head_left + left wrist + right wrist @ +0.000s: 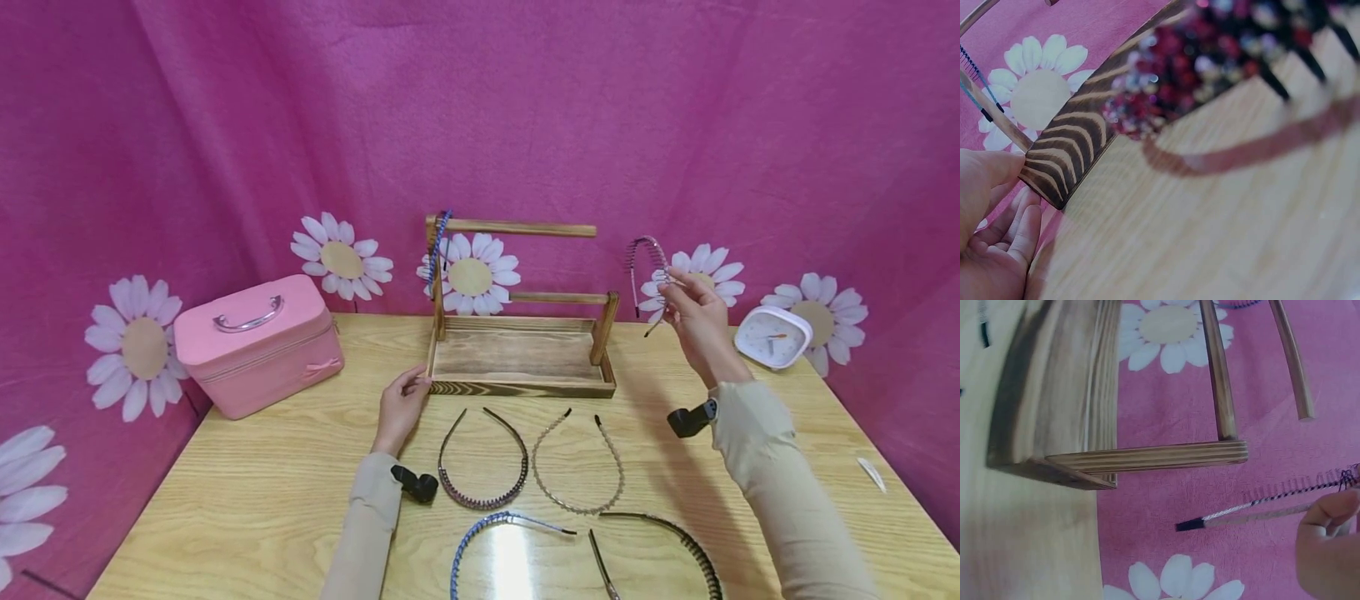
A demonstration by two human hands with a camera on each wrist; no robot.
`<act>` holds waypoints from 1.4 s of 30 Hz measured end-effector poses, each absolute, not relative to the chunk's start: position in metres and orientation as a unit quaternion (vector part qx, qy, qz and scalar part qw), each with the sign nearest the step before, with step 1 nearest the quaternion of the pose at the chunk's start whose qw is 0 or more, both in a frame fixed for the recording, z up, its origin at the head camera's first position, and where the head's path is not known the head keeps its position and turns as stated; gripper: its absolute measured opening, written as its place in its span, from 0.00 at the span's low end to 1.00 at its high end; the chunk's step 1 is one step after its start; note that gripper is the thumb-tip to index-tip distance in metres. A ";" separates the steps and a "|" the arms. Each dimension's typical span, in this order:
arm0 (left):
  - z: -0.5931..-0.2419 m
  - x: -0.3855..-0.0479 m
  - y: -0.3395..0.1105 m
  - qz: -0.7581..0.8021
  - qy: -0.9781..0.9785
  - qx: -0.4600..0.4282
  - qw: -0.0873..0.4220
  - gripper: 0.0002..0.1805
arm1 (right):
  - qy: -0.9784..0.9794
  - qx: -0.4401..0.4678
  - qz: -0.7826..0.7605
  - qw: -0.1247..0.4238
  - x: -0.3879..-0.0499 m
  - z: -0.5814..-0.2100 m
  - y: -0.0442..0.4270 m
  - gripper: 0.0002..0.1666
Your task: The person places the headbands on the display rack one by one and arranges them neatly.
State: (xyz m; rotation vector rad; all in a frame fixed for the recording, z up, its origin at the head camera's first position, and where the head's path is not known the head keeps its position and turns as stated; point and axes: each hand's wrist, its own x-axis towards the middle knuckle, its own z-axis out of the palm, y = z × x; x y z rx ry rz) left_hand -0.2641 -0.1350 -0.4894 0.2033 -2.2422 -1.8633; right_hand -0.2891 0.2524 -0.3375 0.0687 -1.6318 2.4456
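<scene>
My right hand holds a toothed, pinkish headband by one side, raised to the right of a wooden stand. In the right wrist view, one black-tipped end of this headband points toward the stand's end post. My left hand grips the front left corner of the stand's tray, thumb and fingertips touching the wood. A blue headband hangs at the left end of the stand's upper bar. Close to the left wrist camera is a red-beaded headband, blurred.
On the table before the stand lie a dark beaded headband, a beige one, a blue one and a black one. A pink case stands left, a white clock right. A flowered pink cloth hangs behind.
</scene>
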 end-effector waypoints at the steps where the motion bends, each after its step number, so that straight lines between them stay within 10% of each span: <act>1: -0.489 -0.264 -0.135 -0.634 -0.763 0.070 0.109 0.17 | -0.552 0.027 0.827 0.105 -0.294 -0.336 0.250 0.15; 42: -0.491 -0.267 -0.138 -0.623 -0.773 0.073 0.095 0.18 | -0.634 0.030 0.772 0.023 -0.349 -0.314 0.062 0.26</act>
